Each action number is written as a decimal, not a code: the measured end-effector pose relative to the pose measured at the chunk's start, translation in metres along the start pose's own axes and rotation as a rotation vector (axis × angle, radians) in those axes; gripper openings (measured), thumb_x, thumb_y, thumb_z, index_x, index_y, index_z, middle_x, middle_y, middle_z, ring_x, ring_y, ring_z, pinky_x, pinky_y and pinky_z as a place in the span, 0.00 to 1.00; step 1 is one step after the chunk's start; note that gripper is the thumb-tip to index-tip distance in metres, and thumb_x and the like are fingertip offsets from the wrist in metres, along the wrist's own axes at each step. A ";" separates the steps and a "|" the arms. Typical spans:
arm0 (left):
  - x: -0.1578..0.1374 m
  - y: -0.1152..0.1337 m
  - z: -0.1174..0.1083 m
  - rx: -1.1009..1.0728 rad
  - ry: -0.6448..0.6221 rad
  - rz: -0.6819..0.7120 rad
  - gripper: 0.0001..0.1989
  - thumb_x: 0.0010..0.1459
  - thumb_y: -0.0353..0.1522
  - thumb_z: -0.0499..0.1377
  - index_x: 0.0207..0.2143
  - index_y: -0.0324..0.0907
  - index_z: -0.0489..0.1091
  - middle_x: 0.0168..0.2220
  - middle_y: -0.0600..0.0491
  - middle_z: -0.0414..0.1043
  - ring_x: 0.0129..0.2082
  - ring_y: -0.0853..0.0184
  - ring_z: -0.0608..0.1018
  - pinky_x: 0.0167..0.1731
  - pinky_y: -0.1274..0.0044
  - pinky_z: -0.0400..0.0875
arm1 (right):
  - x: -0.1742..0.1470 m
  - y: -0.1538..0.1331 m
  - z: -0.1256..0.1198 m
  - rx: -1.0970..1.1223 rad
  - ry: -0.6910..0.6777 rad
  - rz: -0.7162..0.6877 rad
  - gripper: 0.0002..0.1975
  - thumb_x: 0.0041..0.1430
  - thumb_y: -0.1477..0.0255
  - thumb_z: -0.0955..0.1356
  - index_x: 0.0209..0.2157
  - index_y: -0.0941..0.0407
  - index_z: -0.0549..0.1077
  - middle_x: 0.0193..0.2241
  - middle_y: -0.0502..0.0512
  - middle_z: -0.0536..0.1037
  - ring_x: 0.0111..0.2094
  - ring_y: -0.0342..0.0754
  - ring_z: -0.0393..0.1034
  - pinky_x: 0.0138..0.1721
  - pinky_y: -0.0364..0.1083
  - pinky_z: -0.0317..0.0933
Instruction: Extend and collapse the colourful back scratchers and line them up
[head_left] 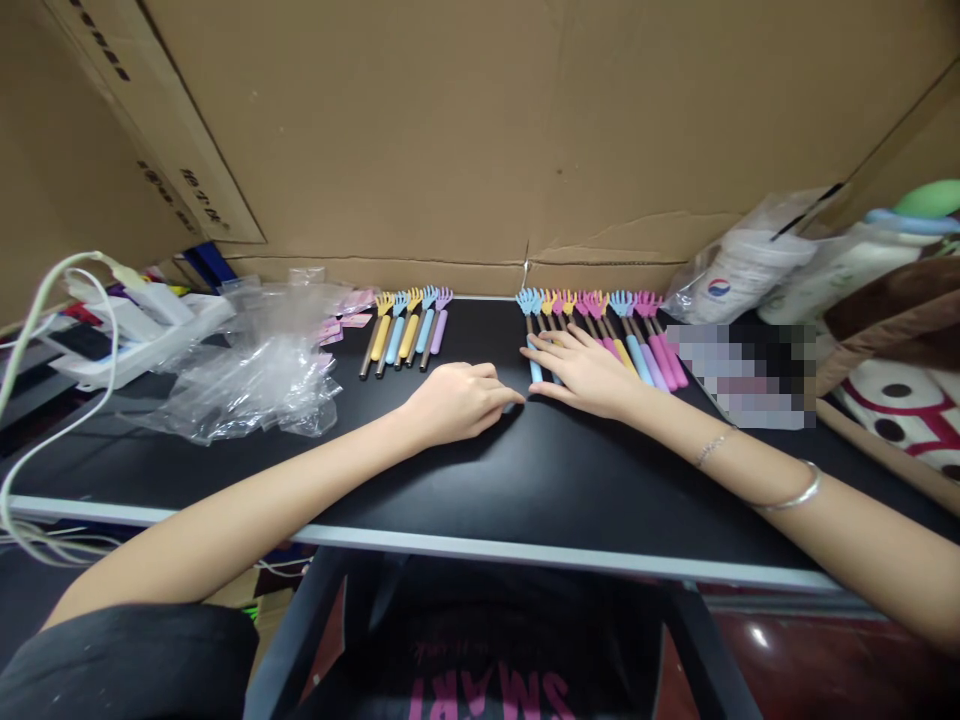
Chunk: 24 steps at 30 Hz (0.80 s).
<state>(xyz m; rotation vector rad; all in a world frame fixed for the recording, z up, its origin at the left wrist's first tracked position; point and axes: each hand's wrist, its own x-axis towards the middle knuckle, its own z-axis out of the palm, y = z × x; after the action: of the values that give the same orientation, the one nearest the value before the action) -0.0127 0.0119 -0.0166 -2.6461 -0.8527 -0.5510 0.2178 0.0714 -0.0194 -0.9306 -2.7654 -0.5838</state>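
Observation:
My right hand lies spread, palm down, over the handles of a row of back scratchers with small claw heads, metal shafts and pink, purple, blue and yellow grips. Its fingers cover part of the row. To its left, my left hand rests low over the table, fingers curled in and the index finger pointing at my right thumb; nothing shows in it. A smaller group of back scratchers with yellow, blue and purple grips lies beyond my left hand, apart from it.
Crumpled clear plastic bags lie on the left of the black table, beside a white power strip with cables. At the right stand a bagged white cup and a bottle. Cardboard walls the back.

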 end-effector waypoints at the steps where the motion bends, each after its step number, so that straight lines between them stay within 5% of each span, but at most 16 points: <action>1: 0.000 0.000 0.000 0.004 -0.002 0.005 0.13 0.61 0.30 0.52 0.43 0.46 0.74 0.32 0.52 0.76 0.33 0.70 0.76 0.30 0.81 0.66 | 0.000 0.000 0.001 0.001 -0.005 0.011 0.33 0.63 0.53 0.54 0.55 0.63 0.67 0.56 0.63 0.67 0.57 0.57 0.58 0.58 0.59 0.48; 15: -0.001 -0.001 -0.002 0.033 -0.017 0.020 0.14 0.61 0.29 0.50 0.45 0.47 0.73 0.33 0.53 0.75 0.34 0.70 0.75 0.30 0.81 0.66 | -0.003 -0.006 0.004 -0.052 0.038 0.045 0.30 0.65 0.59 0.53 0.58 0.64 0.63 0.57 0.64 0.65 0.58 0.57 0.55 0.58 0.58 0.46; 19: -0.001 -0.002 -0.003 0.045 -0.044 0.038 0.14 0.62 0.30 0.50 0.45 0.46 0.72 0.34 0.53 0.74 0.36 0.69 0.74 0.31 0.80 0.66 | -0.008 -0.020 -0.016 -0.078 0.080 0.053 0.26 0.64 0.61 0.56 0.55 0.64 0.67 0.54 0.65 0.69 0.56 0.57 0.58 0.56 0.57 0.49; 24: -0.002 0.002 -0.009 0.052 -0.107 0.016 0.12 0.63 0.31 0.50 0.44 0.43 0.71 0.39 0.52 0.75 0.40 0.68 0.73 0.33 0.78 0.65 | -0.027 -0.069 -0.066 -0.053 0.164 0.081 0.16 0.62 0.66 0.60 0.37 0.59 0.76 0.34 0.61 0.77 0.45 0.54 0.65 0.48 0.53 0.55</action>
<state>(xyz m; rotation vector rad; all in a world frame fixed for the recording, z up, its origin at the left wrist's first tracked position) -0.0149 0.0057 -0.0103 -2.6530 -0.8629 -0.3806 0.1994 -0.0205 0.0119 -0.9549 -2.5670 -0.6897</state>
